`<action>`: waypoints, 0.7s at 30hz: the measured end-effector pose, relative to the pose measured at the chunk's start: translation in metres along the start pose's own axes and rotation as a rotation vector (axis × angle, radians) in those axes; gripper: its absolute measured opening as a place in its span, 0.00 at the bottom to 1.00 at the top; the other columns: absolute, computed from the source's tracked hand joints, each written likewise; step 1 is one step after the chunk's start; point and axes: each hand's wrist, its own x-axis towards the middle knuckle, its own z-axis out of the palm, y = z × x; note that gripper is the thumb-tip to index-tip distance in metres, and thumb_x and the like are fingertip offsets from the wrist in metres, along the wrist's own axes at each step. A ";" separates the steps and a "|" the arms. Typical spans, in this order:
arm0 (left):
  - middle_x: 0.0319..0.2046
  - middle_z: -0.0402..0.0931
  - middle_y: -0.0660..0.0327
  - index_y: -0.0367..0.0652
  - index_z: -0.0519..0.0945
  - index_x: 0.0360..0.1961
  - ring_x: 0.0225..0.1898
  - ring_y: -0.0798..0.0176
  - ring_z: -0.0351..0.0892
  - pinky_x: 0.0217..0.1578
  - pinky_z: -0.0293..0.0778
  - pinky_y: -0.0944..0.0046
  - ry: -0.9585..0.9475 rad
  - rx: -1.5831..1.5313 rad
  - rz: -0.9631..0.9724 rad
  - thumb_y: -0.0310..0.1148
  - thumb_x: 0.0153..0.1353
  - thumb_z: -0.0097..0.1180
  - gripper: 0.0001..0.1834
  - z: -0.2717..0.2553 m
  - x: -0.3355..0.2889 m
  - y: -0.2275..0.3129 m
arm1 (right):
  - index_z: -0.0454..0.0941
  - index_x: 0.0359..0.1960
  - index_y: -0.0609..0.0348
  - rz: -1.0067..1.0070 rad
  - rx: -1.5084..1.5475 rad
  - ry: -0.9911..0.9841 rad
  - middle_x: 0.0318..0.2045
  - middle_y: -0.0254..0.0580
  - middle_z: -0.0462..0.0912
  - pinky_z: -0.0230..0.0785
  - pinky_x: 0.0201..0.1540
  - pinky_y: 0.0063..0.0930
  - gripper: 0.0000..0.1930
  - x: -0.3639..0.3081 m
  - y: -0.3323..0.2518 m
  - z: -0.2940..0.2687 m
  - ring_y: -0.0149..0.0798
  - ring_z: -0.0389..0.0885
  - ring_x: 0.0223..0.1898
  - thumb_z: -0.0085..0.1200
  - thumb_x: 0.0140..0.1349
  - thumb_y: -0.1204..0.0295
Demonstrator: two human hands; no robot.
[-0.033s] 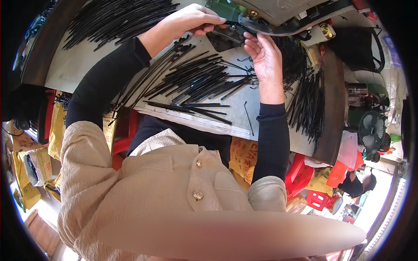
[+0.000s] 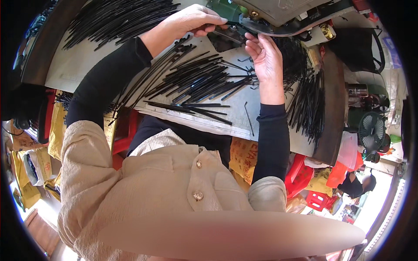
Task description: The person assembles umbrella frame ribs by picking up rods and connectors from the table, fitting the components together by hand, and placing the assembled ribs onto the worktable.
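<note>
So we're pinching a thin black rod [image 2: 232, 23] between thumb and fingers of our left hand [image 2: 191, 19], just below the green metal machine [image 2: 223, 7]. Our right hand [image 2: 266, 58] is loosely curling nearby, can't tell if it's gripping. Straight black rods [image 2: 198, 82] are lying across the pale grey tabletop [image 2: 237, 114]

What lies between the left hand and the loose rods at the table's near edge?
The middle rod pile and some bare tabletop, in the head view.
</note>
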 end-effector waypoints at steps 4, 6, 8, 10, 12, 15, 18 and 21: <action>0.11 0.59 0.72 0.35 0.81 0.38 0.12 0.78 0.58 0.14 0.50 0.75 0.001 -0.011 0.006 0.45 0.60 0.53 0.21 -0.004 0.002 -0.006 | 0.72 0.42 0.68 0.006 0.003 -0.015 0.36 0.60 0.80 0.80 0.34 0.28 0.10 -0.001 0.000 0.003 0.41 0.83 0.31 0.49 0.62 0.74; 0.11 0.58 0.72 0.36 0.81 0.38 0.11 0.78 0.58 0.14 0.50 0.76 -0.007 -0.032 0.015 0.46 0.60 0.54 0.21 -0.007 0.003 -0.008 | 0.72 0.42 0.68 -0.015 0.048 -0.063 0.36 0.60 0.80 0.80 0.34 0.27 0.11 0.000 0.000 0.003 0.41 0.83 0.31 0.49 0.62 0.73; 0.11 0.58 0.72 0.36 0.81 0.38 0.11 0.78 0.58 0.14 0.50 0.76 0.001 -0.001 0.020 0.46 0.60 0.54 0.21 -0.004 0.002 -0.007 | 0.72 0.42 0.68 -0.009 0.033 -0.057 0.36 0.60 0.80 0.80 0.33 0.27 0.11 0.000 0.000 0.001 0.41 0.83 0.31 0.49 0.62 0.73; 0.11 0.58 0.72 0.36 0.81 0.38 0.11 0.78 0.58 0.14 0.50 0.76 0.012 0.030 0.025 0.46 0.60 0.54 0.21 -0.004 0.002 -0.008 | 0.72 0.42 0.68 -0.004 0.019 -0.052 0.36 0.60 0.80 0.80 0.33 0.27 0.11 0.000 0.001 0.000 0.41 0.83 0.31 0.49 0.62 0.73; 0.11 0.58 0.72 0.36 0.81 0.38 0.11 0.78 0.58 0.13 0.50 0.76 0.016 -0.002 0.005 0.46 0.59 0.54 0.21 -0.005 0.003 -0.012 | 0.71 0.42 0.68 0.012 0.011 -0.057 0.36 0.60 0.80 0.80 0.33 0.26 0.11 0.001 0.002 0.001 0.40 0.83 0.31 0.49 0.63 0.73; 0.10 0.57 0.72 0.35 0.81 0.38 0.11 0.78 0.56 0.12 0.49 0.76 0.026 0.038 -0.028 0.45 0.59 0.55 0.20 -0.003 0.003 -0.007 | 0.71 0.42 0.68 0.019 0.007 -0.057 0.36 0.59 0.80 0.80 0.33 0.26 0.11 0.000 0.001 -0.002 0.40 0.83 0.32 0.49 0.62 0.73; 0.09 0.55 0.73 0.35 0.81 0.38 0.09 0.78 0.54 0.12 0.48 0.75 -0.015 0.043 -0.051 0.44 0.59 0.55 0.19 -0.006 0.007 -0.004 | 0.71 0.43 0.68 0.041 0.011 -0.050 0.36 0.59 0.80 0.80 0.34 0.27 0.11 0.000 0.000 -0.004 0.40 0.83 0.32 0.49 0.63 0.73; 0.08 0.54 0.73 0.35 0.81 0.38 0.09 0.78 0.53 0.11 0.48 0.74 -0.026 0.015 -0.067 0.43 0.59 0.56 0.19 -0.007 0.005 -0.001 | 0.72 0.43 0.68 0.047 0.002 -0.034 0.35 0.58 0.80 0.80 0.34 0.27 0.11 0.000 0.000 -0.001 0.40 0.83 0.32 0.49 0.62 0.73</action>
